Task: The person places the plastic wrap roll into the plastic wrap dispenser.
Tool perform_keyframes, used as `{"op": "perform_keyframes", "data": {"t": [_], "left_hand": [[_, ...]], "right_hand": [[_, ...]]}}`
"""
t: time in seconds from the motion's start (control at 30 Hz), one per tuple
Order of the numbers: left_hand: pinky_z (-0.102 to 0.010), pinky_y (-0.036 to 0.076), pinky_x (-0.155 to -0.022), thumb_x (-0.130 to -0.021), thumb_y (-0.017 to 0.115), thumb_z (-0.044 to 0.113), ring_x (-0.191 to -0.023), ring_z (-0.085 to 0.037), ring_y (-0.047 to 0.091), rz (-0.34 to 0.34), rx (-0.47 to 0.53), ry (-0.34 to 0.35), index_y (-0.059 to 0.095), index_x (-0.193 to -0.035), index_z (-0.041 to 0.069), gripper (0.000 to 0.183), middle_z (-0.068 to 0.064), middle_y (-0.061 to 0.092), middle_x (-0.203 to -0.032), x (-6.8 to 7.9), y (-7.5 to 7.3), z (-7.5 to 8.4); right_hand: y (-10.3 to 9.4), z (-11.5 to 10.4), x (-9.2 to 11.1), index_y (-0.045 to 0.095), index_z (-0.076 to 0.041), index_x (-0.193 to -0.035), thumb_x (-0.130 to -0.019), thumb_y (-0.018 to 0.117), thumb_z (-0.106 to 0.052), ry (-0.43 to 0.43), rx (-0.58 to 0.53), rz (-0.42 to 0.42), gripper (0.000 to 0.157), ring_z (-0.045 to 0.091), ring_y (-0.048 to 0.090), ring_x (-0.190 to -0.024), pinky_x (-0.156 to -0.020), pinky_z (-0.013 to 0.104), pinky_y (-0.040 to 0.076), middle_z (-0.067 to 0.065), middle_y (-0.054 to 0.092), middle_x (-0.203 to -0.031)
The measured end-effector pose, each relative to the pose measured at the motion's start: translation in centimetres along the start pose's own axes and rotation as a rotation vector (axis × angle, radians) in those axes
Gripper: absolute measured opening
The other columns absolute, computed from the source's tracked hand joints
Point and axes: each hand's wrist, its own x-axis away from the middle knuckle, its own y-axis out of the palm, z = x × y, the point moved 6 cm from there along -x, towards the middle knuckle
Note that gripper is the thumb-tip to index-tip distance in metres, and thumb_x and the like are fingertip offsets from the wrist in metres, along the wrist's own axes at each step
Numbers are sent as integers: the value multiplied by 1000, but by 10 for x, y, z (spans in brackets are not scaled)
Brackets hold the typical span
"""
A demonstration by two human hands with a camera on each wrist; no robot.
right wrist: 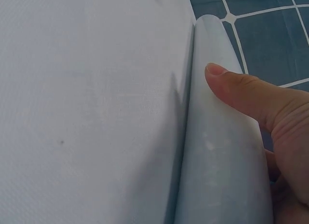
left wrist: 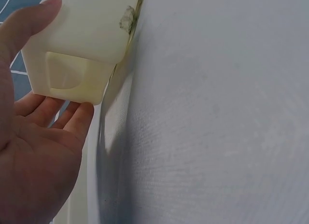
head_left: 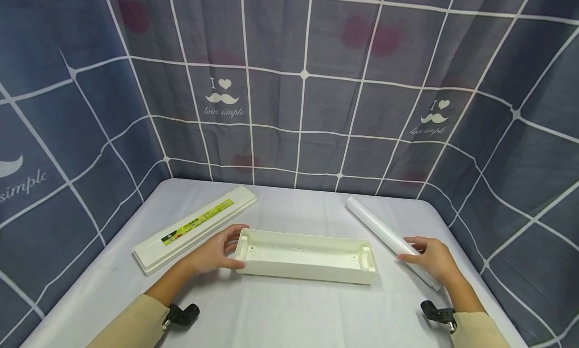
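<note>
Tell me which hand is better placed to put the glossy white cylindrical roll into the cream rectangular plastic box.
The right hand, probably: it grips the roll, while the left hand holds the box at its left end.

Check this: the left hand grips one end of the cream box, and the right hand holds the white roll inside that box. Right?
One slip: in the head view, the white roll lies outside the cream box, to its right. The left hand and right hand hold things as you say.
</note>
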Motion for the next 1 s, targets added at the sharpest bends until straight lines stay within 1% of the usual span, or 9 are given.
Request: {"op": "perform_keyframes", "data": {"t": [0.33,0.53,0.67,0.83,1.0], "left_hand": [[-14,42,-112,-77,86,-4,-146,-46,37,-8,3,-1,33,-152,-4,92,-25,41,-153,0,0,0],[-14,41,-112,-76,86,-2,-146,-45,37,-10,-2,-3,34,-151,-3,92,-24,42,-153,-1,0,-1],[-14,41,-112,-76,87,-2,-145,-45,37,-17,3,0,34,-151,-3,92,-24,42,-153,-1,1,0],[-13,41,-112,-76,87,-2,-145,-45,38,-18,2,3,33,-151,-3,92,-24,42,-152,-1,1,0],[-14,40,-112,-76,86,-3,-145,-45,38,-23,-3,10,33,-151,-3,92,-24,42,-152,-1,0,0]], "right_hand": [[1,-1,0,65,-1,-135,-74,91,-46,1,-27,17,80,18,65,-85,-63,28,52,19,75,-109],[1,-2,0,67,-3,-134,-75,91,-43,-7,-49,22,76,17,64,-86,-63,26,52,19,75,-110],[0,-3,-2,67,-4,-133,-75,91,-42,-22,-66,25,74,17,64,-88,-63,24,53,21,74,-114],[-2,-5,-6,68,-6,-133,-75,91,-40,-42,-92,15,71,15,66,-94,-67,22,54,21,72,-121],[-6,-13,-8,70,-9,-132,-75,92,-37,-87,-80,13,67,11,65,-94,-69,21,53,19,74,-120]]}}
